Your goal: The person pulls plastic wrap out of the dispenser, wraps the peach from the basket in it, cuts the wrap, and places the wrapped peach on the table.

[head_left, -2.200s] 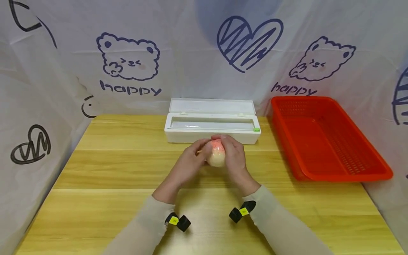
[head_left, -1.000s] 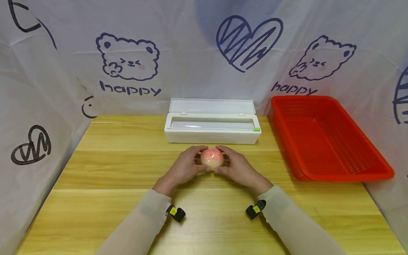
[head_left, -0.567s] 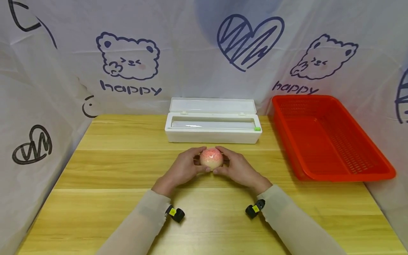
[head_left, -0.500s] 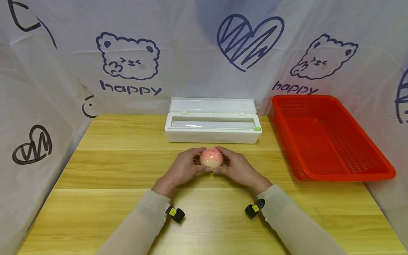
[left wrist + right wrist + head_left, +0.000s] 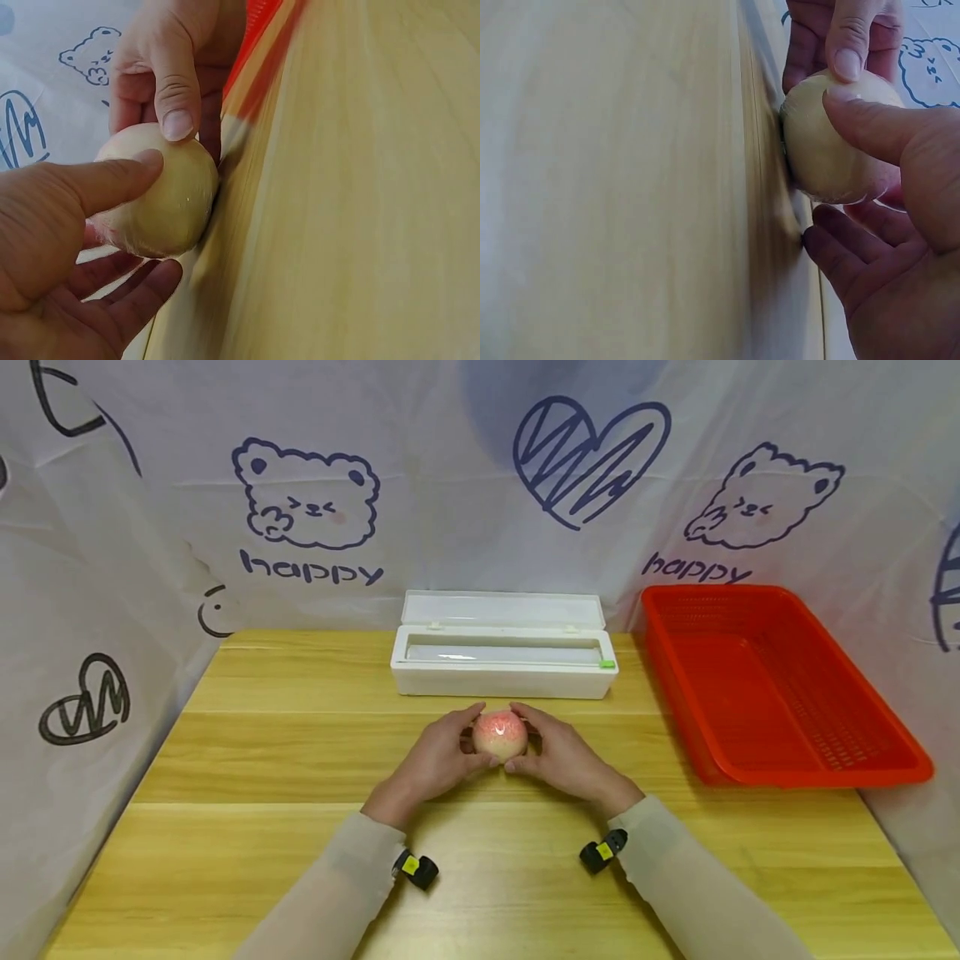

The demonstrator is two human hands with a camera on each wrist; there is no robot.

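A peach (image 5: 500, 735), pink on top and pale yellow below, sits on the wooden table between both hands. Shiny clear film clings to it, with wrinkles showing in the left wrist view. My left hand (image 5: 438, 756) holds its left side, thumb on the near face and fingers round toward the back. From the other side my right hand (image 5: 568, 760) holds it in much the same way, the two thumbs close together. Behind the peach stands a long white cling film box (image 5: 504, 681), lid up, with a roll inside and a green slider at its right end.
A red plastic basket (image 5: 690, 727) with perforated walls stands at the right of the table (image 5: 300, 835). A white cloth (image 5: 442, 460) with drawn bears and hearts hangs behind and along the sides.
About two seconds ago the peach was nearer the box, with the hands wrapped over it. It then came down toward me onto the table. Lately, the left fingertips have lifted slightly.
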